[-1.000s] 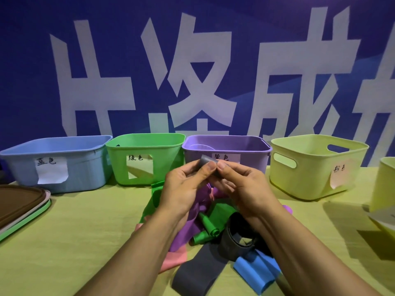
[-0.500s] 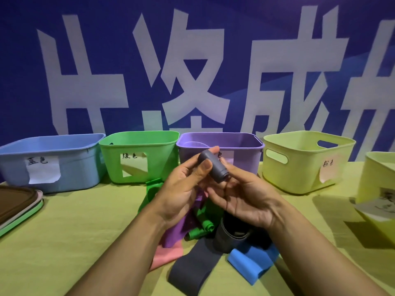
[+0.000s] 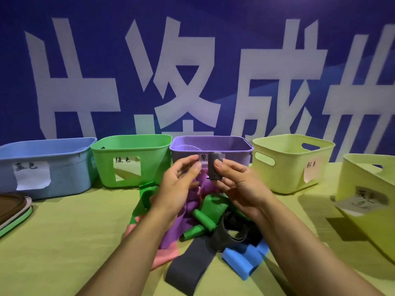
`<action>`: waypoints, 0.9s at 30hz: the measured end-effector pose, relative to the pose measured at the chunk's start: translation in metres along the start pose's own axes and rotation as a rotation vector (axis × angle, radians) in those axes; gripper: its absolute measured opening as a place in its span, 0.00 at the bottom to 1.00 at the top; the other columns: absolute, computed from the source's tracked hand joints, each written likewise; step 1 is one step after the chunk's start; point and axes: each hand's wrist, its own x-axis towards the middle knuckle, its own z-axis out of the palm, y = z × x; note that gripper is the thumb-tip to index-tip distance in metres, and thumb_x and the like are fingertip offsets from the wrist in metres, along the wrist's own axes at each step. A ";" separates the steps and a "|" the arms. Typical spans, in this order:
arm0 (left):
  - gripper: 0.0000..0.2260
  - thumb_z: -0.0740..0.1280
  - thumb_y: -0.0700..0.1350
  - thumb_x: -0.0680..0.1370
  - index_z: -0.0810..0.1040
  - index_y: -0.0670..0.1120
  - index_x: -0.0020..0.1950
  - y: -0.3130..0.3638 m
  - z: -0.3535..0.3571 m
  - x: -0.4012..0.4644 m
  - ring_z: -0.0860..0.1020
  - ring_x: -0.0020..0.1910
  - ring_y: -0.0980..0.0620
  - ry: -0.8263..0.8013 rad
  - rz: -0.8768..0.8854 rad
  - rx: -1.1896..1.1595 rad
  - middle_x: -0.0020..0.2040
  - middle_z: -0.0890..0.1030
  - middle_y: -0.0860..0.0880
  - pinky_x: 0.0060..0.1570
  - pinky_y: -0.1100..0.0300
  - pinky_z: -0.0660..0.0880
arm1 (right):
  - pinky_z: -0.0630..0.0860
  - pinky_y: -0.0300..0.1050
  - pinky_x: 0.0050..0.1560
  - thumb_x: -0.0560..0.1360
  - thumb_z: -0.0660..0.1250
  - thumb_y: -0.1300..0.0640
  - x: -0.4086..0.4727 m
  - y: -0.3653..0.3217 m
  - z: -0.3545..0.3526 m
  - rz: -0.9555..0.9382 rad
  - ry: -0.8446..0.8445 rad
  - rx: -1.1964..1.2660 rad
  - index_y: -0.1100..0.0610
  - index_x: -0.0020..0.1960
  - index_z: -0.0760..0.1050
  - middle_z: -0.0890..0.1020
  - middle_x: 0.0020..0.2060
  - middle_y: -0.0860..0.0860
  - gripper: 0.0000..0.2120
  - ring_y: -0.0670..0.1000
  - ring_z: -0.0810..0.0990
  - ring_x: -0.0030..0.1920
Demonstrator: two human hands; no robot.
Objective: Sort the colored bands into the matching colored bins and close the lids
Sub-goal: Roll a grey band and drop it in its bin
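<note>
My right hand (image 3: 239, 184) holds a rolled grey band (image 3: 214, 166) upright between thumb and fingers, in front of the purple bin (image 3: 235, 144). My left hand (image 3: 177, 184) hovers just left of the roll, fingers loosely curled, holding nothing. Under my hands lies a pile of bands: green rolls (image 3: 201, 223), a purple band (image 3: 171, 233), a pink one (image 3: 164, 256), flat grey bands (image 3: 188, 265) and a blue one (image 3: 241, 259). Along the back stand a blue bin (image 3: 64, 167), a green bin (image 3: 130, 146), the purple bin and a yellow-green bin (image 3: 292, 167), each labelled.
Another yellow-green bin (image 3: 367, 199) with a paper label stands tilted at the right edge. Stacked lids (image 3: 12, 212) lie at the left edge. A blue banner with large white characters hangs behind the bins. The table is covered in yellow-green cloth.
The grey roll has turned upright and is now in my right hand alone; my left hand has let go of it and drawn slightly left.
</note>
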 end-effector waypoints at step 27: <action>0.04 0.69 0.52 0.81 0.81 0.53 0.53 0.009 0.100 -0.067 0.78 0.47 0.64 -0.142 0.292 0.800 0.49 0.81 0.57 0.45 0.68 0.70 | 0.78 0.44 0.44 0.73 0.79 0.50 -0.122 -0.218 -0.187 0.274 0.729 -1.413 0.64 0.58 0.79 0.83 0.51 0.59 0.22 0.56 0.83 0.52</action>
